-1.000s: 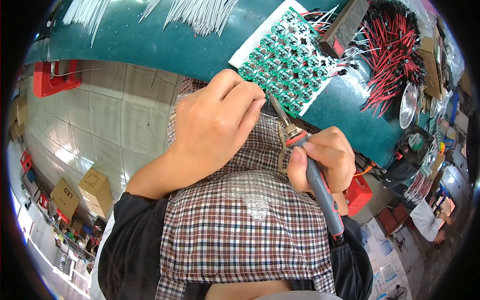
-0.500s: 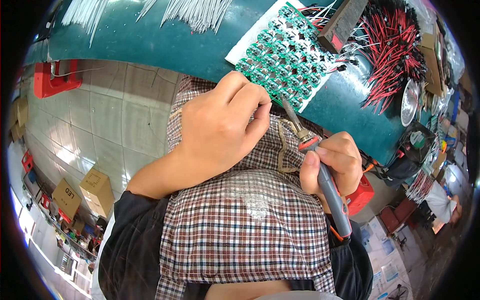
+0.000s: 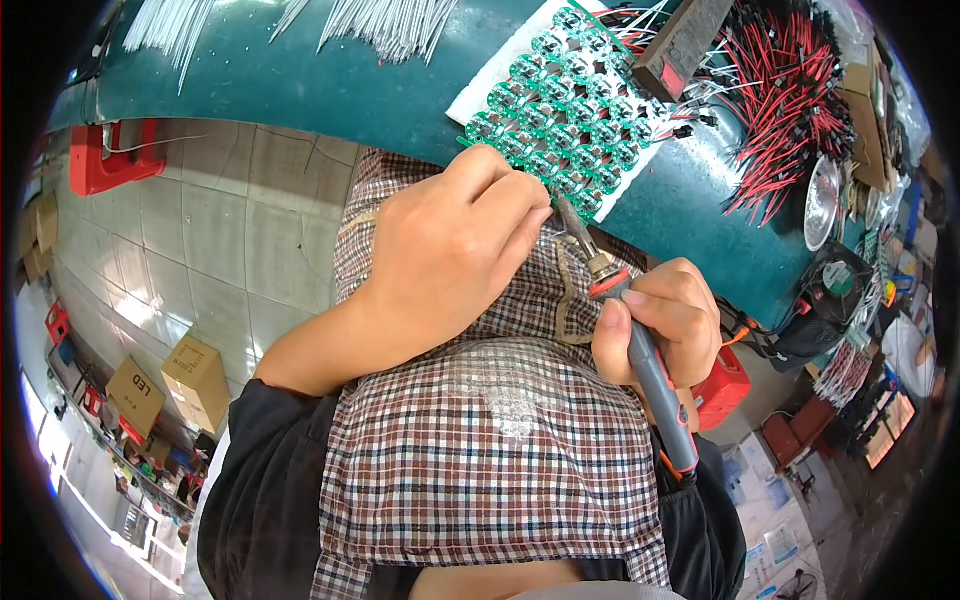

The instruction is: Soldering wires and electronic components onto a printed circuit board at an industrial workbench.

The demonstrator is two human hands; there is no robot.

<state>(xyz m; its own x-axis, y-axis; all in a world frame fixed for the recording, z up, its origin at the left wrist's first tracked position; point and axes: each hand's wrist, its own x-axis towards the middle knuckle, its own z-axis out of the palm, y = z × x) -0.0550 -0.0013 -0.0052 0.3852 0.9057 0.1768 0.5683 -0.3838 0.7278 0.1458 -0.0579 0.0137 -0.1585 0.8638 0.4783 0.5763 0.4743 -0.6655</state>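
My right hand (image 3: 665, 320) grips a soldering iron (image 3: 640, 345) with a grey and red handle; its metal tip points up toward a panel of small round green circuit boards (image 3: 565, 110) lying on a white sheet at the near edge of the green workbench (image 3: 330, 90). My left hand (image 3: 450, 250) is curled, fingers pinched together just left of the iron's tip, at the panel's lower edge. What it pinches is hidden by the fingers. Both hands hover over a checked apron (image 3: 490, 440) on my lap.
A heap of red and black wires (image 3: 790, 110) lies on the bench at right, beside a dark block (image 3: 680, 45) and a round metal dish (image 3: 822, 200). White wire bundles (image 3: 390, 20) lie at the bench's far side. A red stool (image 3: 105, 160) and cardboard boxes (image 3: 195, 380) stand on the tiled floor at left.
Both hands have crept a little toward the circuit board panel, with the iron's tip staying close beside the left fingertips. The grips look unchanged.
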